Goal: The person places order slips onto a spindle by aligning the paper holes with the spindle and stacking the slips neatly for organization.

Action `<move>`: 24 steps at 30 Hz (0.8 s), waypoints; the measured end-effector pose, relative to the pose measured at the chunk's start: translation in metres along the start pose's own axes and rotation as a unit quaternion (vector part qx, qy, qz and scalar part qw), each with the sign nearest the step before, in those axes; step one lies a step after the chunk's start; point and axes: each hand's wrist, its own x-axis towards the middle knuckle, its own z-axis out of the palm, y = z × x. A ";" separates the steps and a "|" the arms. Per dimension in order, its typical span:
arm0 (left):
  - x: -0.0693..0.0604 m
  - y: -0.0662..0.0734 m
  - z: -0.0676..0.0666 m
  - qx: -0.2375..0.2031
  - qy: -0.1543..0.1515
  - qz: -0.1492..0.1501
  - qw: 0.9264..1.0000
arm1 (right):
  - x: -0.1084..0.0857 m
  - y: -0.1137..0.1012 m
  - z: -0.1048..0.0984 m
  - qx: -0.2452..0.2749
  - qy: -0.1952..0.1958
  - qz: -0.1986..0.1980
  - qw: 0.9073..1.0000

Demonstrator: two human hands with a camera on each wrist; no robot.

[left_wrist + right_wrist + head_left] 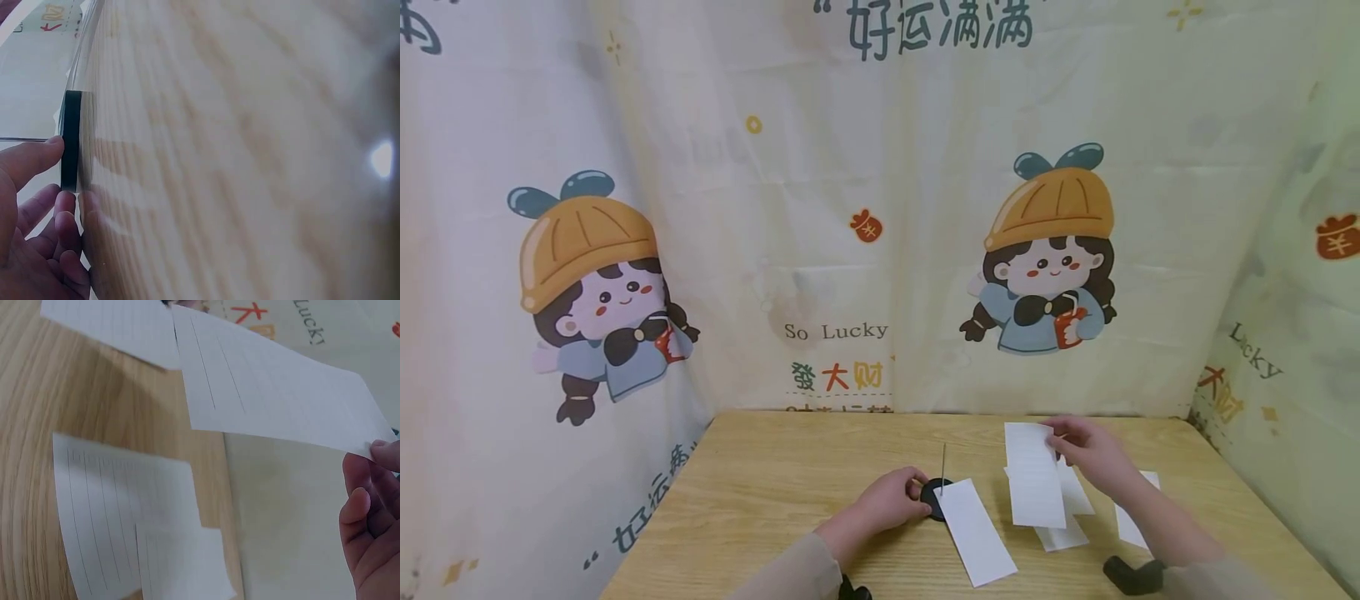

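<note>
A paper spike with a round black base and a thin upright metal rod stands on the table. My left hand grips the base's left edge, the thumb on its upper face and fingers at its side, as the left wrist view shows. One white slip is at the rod and slants toward the front. To the right of the spike, my right hand pinches a lined paper slip by an upper corner, holding it above the table. Beneath it lie other slips, partly hidden.
Another white slip lies farther right, partly covered by my right forearm. The wood-grain table ends at a printed cloth backdrop. Black wrist gear shows at my right sleeve.
</note>
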 end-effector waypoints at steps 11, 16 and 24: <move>-0.001 0.001 0.000 -0.001 0.006 0.011 1.000 | 0.007 -0.013 0.034 0.069 -0.043 0.004 0.997; -0.001 0.000 0.001 -0.001 0.007 0.015 1.000 | 0.009 -0.025 0.046 0.092 -0.053 0.001 0.994; -0.002 -0.002 0.001 -0.002 0.008 0.020 1.000 | 0.012 -0.035 0.059 0.106 -0.069 -0.013 0.992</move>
